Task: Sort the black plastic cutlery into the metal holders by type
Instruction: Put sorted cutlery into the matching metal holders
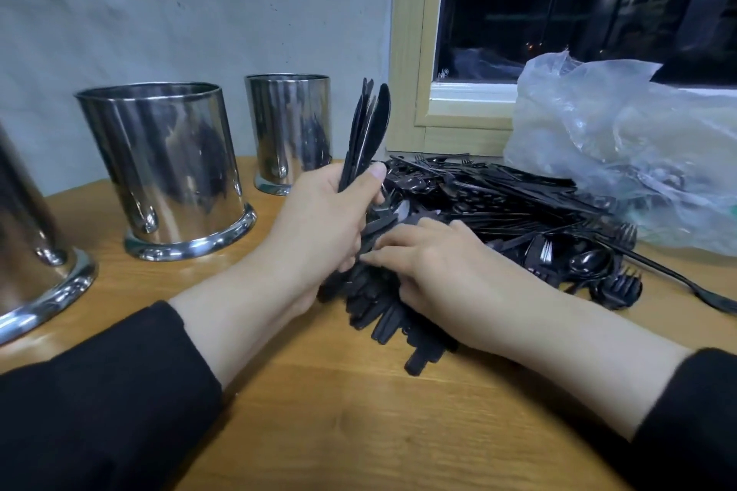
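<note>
On the round wooden bench (319,431) the left hand (319,227) has its grip closed around a bundle of black plastic knives (365,132). The fingers and the thumb are curled round the handles, and the blades stand up and point to 12 o'clock. The handle ends of this bundle come out below the hand and fan toward 5 o'clock, where they lie on the wood.

The right hand (434,263) lies just beside the left hand, at its 4 o'clock. Its fingers are nearly straight and rest flat on the handles of the bundle; this grip is open and holds nothing.

Behind the right hand, toward 1 o'clock, lies the big loose heap of black plastic forks, spoons and knives (518,203). One single black fork (678,279) lies apart from the heap at its 4 o'clock.

Three shiny metal cylinder holders stand at the left of the bench: the middle holder (167,167) at 10 o'clock from the left hand, the far holder (289,132) at 11 o'clock, and the near holder (36,251) at 9 o'clock, cut by the picture edge. What is inside them I cannot tell.

A crumpled clear plastic bag (622,147) lies at 2 o'clock, touching the heap, below a dark window (558,4). Both arms wear black sleeves (99,403).
</note>
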Available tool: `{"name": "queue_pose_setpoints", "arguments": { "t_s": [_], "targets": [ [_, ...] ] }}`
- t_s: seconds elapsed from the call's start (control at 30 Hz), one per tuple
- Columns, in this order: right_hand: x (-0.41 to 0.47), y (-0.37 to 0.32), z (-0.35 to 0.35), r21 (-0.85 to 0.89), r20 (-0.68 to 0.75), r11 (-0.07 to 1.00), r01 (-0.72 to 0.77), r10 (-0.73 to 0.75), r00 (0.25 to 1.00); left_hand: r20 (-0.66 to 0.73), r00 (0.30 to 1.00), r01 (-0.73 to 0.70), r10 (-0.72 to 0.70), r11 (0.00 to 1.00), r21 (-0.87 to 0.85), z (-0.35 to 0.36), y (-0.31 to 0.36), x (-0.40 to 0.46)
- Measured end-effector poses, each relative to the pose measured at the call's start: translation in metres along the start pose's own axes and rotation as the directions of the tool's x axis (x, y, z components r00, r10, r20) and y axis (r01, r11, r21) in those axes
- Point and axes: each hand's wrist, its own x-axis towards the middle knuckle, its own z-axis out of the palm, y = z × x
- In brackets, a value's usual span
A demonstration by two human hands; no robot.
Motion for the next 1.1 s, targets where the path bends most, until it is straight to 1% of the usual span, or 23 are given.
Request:
{"name": "queue_pose_setpoints", "arguments": {
  "t_s": [0.1, 0.2, 0.27, 0.33, 0.53, 0.67, 0.83, 0.9, 0.97, 1.03, 1.1],
  "targets": [
    [-0.002, -0.001, -0.005, 0.057, 0.007, 0.998, 0.008, -0.009, 1.0, 0.006, 1.0, 0.001, -0.001, 1.0, 0.018, -0.001, 0.0, 0.001],
    [-0.006, 0.002, -0.004, 0.098, -0.022, 0.995, 0.01, -0.008, 1.0, -0.012, 1.0, -0.021, 0.021, 0.999, 0.047, -0.002, -0.001, 0.002],
    [-0.006, 0.004, -0.005, 0.109, -0.091, 0.994, 0.02, -0.01, 0.996, -0.046, 0.998, -0.038, 0.04, 0.998, 0.041, -0.004, 0.0, 0.003],
    [-0.005, 0.005, -0.01, 0.13, -0.198, 0.991, 0.037, -0.011, 0.98, -0.067, 0.996, -0.05, 0.053, 0.998, 0.032, -0.006, 0.001, 0.004],
    [-0.012, 0.001, -0.027, 0.181, -0.431, 0.978, 0.103, -0.015, 0.902, -0.07, 0.997, -0.015, 0.018, 0.999, 0.043, -0.012, 0.0, 0.008],
    [-0.014, 0.001, -0.028, 0.194, -0.514, 0.969, 0.156, -0.035, 0.857, 0.021, 0.996, 0.085, -0.083, 0.992, -0.092, -0.012, -0.002, 0.008],
    [-0.014, 0.005, -0.027, 0.176, -0.596, 0.979, 0.103, 0.023, 0.803, 0.137, 0.972, 0.212, -0.193, 0.966, -0.145, -0.009, -0.002, 0.005],
    [-0.013, 0.007, -0.025, 0.163, -0.59, 0.983, 0.079, 0.034, 0.806, 0.227, 0.952, 0.256, -0.207, 0.943, -0.214, -0.007, -0.002, 0.004],
    [-0.011, 0.007, -0.021, 0.136, -0.572, 0.987, 0.088, 0.006, 0.82, 0.324, 0.927, 0.289, -0.191, 0.912, -0.291, -0.002, -0.002, 0.002],
    [-0.008, 0.005, -0.017, 0.105, -0.544, 0.988, 0.113, -0.038, 0.838, 0.346, 0.92, 0.3, -0.183, 0.898, -0.322, 0.002, -0.001, 0.001],
    [-0.006, 0.005, -0.014, 0.094, -0.5, 0.988, 0.122, -0.059, 0.864, 0.326, 0.927, 0.297, -0.184, 0.891, -0.343, 0.004, -0.001, 0.0]
  ]
}}
